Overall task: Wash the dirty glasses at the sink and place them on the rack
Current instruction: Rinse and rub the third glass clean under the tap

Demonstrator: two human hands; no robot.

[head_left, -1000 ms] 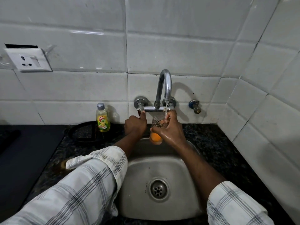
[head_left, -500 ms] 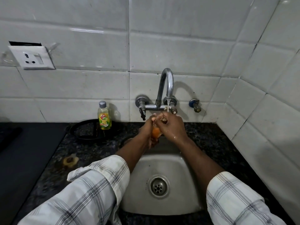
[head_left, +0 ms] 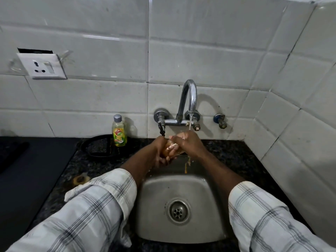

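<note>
Head view: the left hand (head_left: pixel 159 151) had left the tap (head_left: pixel 189 83) and joined the right hand (head_left: pixel 190 144), all fingers (head_left: pixel 179 138) curled round the glass (head_left: pixel 171 149); rinsing had likely begun.

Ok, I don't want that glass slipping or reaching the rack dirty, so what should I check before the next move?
1. Water running: ok, a stream falls from the tap onto the hands.
2. Grip on the glass: ok, left hand and right hand both wrap round it.
3. Glass over the sink: ok, held above its back rim.
4. Glass clean: not ok, orange shows inside it and orange drips fall below.
5. Soap bottle at hand: ok, upright left of the tap.
6. Rack ready: cannot tell, none in view.
</note>
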